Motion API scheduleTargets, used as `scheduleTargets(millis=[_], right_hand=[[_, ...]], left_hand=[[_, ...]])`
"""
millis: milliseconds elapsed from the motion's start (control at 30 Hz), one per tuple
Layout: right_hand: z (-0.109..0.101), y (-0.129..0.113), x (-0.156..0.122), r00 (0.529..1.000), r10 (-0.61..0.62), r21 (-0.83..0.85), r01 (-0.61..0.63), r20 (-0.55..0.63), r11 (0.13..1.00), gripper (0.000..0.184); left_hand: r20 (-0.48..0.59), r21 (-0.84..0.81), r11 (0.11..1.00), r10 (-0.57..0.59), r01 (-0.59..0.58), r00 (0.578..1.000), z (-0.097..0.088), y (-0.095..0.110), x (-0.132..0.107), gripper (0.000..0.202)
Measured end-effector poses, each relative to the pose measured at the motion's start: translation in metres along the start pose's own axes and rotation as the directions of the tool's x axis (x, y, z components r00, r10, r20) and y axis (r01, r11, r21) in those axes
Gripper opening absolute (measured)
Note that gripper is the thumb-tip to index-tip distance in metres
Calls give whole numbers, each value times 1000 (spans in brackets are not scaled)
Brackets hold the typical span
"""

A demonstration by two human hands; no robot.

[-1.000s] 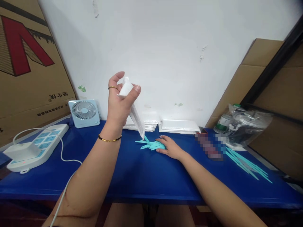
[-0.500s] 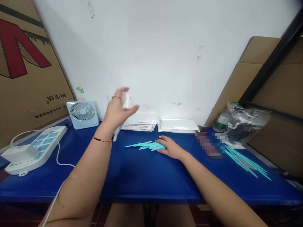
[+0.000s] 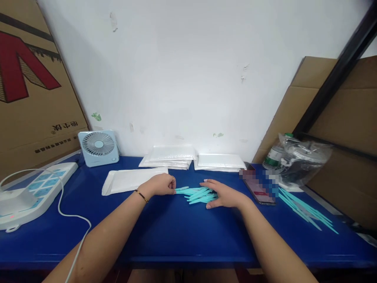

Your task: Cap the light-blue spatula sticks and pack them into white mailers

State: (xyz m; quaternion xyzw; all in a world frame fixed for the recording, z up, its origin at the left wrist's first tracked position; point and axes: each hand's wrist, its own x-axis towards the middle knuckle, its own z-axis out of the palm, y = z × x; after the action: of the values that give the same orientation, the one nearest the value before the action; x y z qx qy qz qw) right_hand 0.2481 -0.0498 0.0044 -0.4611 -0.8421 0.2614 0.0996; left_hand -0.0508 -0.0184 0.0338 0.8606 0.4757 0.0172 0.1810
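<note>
A loose pile of thin turquoise sticks [image 3: 198, 195] lies on the blue table between my hands. My left hand [image 3: 161, 184] is closed at the pile's left end, with thumb and finger pinching the tip of a stick. At the other end rests my right hand [image 3: 225, 194], its fingers and thumb spread around the stick ends without closing on them. Behind my left wrist a white padded envelope [image 3: 129, 180] lies flat on the table. What the sticks are for or made of does not show.
Stacks of white padded envelopes [image 3: 167, 156] stand against the wall. To the left are a small blue fan [image 3: 98, 147] and a power strip [image 3: 44, 196] with a cable. A phone [image 3: 259, 186], more turquoise sticks [image 3: 309, 210] and a bagged item [image 3: 303, 159] lie right.
My left hand has come down from above the table to the sticks' left end. The white envelope it held now lies on the table at left. My right hand stays by the pile, fingers spread.
</note>
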Motion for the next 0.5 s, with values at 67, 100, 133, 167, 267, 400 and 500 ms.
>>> scheduleTargets(millis=[67,100,133,167,267,400,500], right_hand=[[-4,1,-1,999,-25,-24,24,-35,999,76],[-6,1,-1,998,-52,-31,50,-47,998,68],[-7,0,-1,995,-79,-33,78,-53,996,60],[-8,-1,0,993,-100,-30,98,-57,995,53],[-8,-6,2,990,-120,-9,120,-77,993,46],[-2,-14,4,982,-150,47,156,-117,987,48],[2,-10,8,959,-60,96,89,-275,991,43]], left_hand=[[36,-43,999,-10,11,999,3,1,2,19],[43,-65,998,-7,10,999,3,2,3,18],[52,-88,996,3,2,999,3,2,5,17],[61,-109,994,17,-10,998,3,2,6,17],[23,-156,987,36,-32,999,1,5,13,18],[-182,-203,975,56,-93,982,4,17,29,24],[-248,-241,959,86,-147,965,14,30,42,27]])
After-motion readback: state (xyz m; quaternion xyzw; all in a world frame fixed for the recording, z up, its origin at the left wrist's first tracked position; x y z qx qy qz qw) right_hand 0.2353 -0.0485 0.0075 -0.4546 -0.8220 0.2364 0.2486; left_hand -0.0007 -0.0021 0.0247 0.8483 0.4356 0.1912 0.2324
